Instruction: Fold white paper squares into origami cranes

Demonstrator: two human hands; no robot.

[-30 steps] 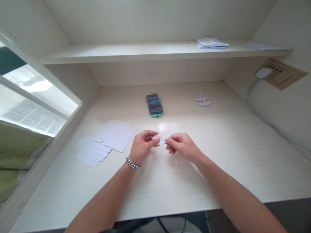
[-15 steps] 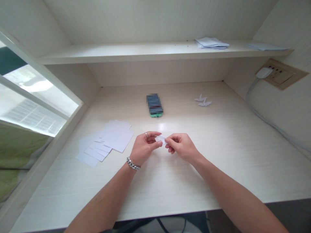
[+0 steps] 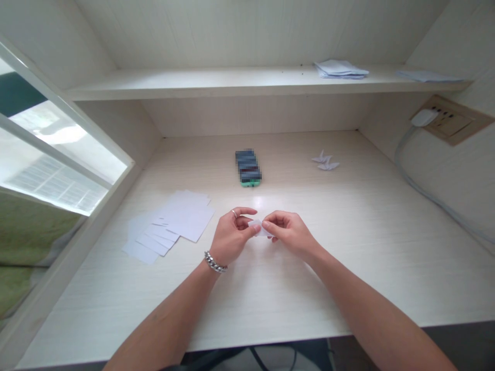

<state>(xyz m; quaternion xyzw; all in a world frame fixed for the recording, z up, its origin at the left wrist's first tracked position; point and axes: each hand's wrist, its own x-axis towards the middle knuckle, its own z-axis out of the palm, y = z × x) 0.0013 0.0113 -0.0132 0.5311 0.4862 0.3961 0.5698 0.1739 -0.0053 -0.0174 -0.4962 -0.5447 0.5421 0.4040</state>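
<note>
A small folded piece of white paper (image 3: 261, 228) is pinched between both hands just above the pale wooden desk (image 3: 348, 247). My left hand (image 3: 231, 236), with a ring and a metal bracelet on the wrist, grips its left end with thumb and fingers. My right hand (image 3: 289, 233) pinches the right end, fingers curled. Most of the paper is hidden by the fingertips.
A fanned pile of white paper slips (image 3: 170, 225) lies left of my hands. A phone (image 3: 248, 167) rests further back at centre. Small folded paper pieces (image 3: 325, 161) sit at the back right. Folded paper (image 3: 340, 69) lies on the shelf; a plug and cable (image 3: 423, 119) run along the right wall.
My hands have drawn closer together around the paper, which looks more tightly folded. The view has shifted slightly.
</note>
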